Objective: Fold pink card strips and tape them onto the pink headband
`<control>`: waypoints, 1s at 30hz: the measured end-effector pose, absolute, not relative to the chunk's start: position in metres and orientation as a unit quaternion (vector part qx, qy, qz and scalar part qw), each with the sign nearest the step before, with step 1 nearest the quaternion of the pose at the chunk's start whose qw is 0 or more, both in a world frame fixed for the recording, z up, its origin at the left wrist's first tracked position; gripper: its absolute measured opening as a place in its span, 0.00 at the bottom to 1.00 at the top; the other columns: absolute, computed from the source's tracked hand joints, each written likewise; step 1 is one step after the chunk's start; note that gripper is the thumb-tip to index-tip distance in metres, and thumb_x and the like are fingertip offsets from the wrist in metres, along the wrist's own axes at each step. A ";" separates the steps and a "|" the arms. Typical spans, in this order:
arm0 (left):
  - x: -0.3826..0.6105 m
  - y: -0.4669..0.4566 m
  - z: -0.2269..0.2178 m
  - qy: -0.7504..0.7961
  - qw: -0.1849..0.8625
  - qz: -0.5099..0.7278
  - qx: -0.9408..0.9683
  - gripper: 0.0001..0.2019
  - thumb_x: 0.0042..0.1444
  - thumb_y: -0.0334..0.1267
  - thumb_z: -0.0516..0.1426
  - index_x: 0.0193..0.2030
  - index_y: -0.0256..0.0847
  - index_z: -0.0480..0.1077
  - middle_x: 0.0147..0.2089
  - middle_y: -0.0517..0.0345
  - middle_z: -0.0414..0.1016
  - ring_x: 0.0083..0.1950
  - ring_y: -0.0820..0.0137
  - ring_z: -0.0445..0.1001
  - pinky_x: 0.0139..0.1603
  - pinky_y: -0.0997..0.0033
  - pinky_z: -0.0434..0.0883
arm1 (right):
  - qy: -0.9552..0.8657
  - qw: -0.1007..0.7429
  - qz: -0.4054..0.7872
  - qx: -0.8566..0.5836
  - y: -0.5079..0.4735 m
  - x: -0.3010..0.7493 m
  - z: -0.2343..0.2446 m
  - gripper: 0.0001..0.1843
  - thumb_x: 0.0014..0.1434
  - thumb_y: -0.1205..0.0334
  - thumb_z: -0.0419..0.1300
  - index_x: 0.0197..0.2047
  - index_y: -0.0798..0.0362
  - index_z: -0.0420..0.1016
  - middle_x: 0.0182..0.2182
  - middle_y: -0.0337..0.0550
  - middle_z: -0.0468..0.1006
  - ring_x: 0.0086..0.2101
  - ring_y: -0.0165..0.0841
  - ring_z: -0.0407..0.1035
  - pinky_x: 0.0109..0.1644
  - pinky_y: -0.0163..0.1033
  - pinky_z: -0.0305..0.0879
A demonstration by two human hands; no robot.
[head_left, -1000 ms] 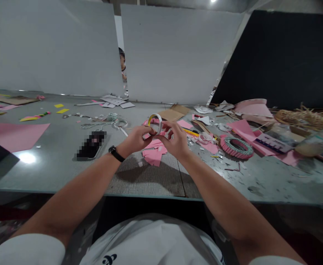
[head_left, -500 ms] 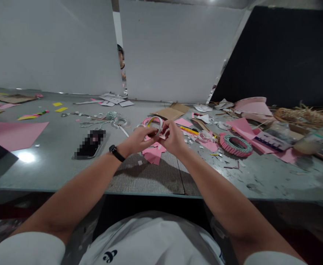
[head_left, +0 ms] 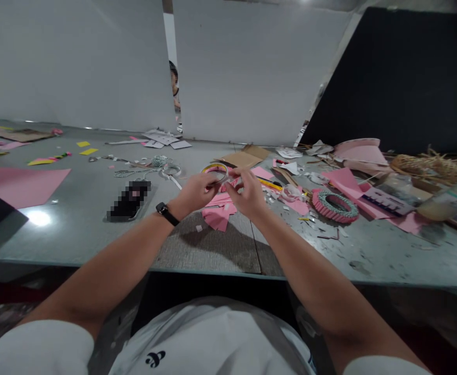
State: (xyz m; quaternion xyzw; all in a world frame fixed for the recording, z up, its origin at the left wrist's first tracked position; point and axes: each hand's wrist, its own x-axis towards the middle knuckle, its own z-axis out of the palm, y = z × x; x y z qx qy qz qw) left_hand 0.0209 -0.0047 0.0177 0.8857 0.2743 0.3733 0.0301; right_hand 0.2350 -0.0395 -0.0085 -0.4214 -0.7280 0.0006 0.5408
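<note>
My left hand grips a white roll of tape with a yellow inner rim, held above the grey table. My right hand is closed beside it, its fingertips pinching at the roll's right edge, seemingly at the tape end. The roll now lies nearly flat. Under both hands sits a pile of pink paper scraps. A black watch is on my left wrist.
A phone lies left of my hands, a large pink sheet further left. To the right sit a pink pleated ring, a yellow pencil, cardboard, straw and paper offcuts. White boards stand behind; another person shows through their gap.
The tape roll has tipped from standing upright to lying nearly flat, and both hands have shifted slightly away from me with it.
</note>
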 end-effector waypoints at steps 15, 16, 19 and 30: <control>0.021 0.000 0.008 0.266 -0.015 0.341 0.901 0.12 0.74 0.36 0.58 0.44 0.41 0.85 0.44 0.46 0.89 0.45 0.60 0.83 0.49 0.61 0.75 | -0.725 0.450 0.030 -0.521 -0.040 0.228 -0.008 0.07 0.62 0.66 0.67 0.43 0.50 0.86 0.34 0.46 0.87 0.35 0.41 0.79 0.44 0.46 0.76; 0.022 0.000 0.007 0.270 -0.012 0.339 0.901 0.12 0.74 0.36 0.58 0.44 0.41 0.85 0.44 0.46 0.89 0.46 0.60 0.83 0.50 0.60 0.75 | -0.724 0.449 0.029 -0.523 -0.039 0.228 -0.008 0.07 0.62 0.66 0.67 0.42 0.49 0.86 0.34 0.45 0.87 0.35 0.41 0.79 0.44 0.46 0.76; 0.023 -0.001 0.005 0.288 -0.002 0.335 0.897 0.12 0.74 0.38 0.59 0.43 0.42 0.85 0.43 0.47 0.90 0.44 0.61 0.83 0.48 0.61 0.74 | -0.721 0.451 0.011 -0.525 -0.038 0.226 -0.010 0.06 0.60 0.67 0.66 0.37 0.48 0.85 0.34 0.46 0.87 0.36 0.43 0.79 0.46 0.47 0.76; 0.026 -0.002 0.003 0.320 -0.005 0.321 0.891 0.14 0.74 0.40 0.60 0.42 0.42 0.87 0.40 0.48 0.90 0.38 0.62 0.81 0.39 0.63 0.66 | -0.738 0.437 -0.011 -0.514 -0.033 0.226 -0.019 0.05 0.61 0.65 0.66 0.35 0.47 0.84 0.32 0.45 0.85 0.35 0.41 0.77 0.42 0.45 0.74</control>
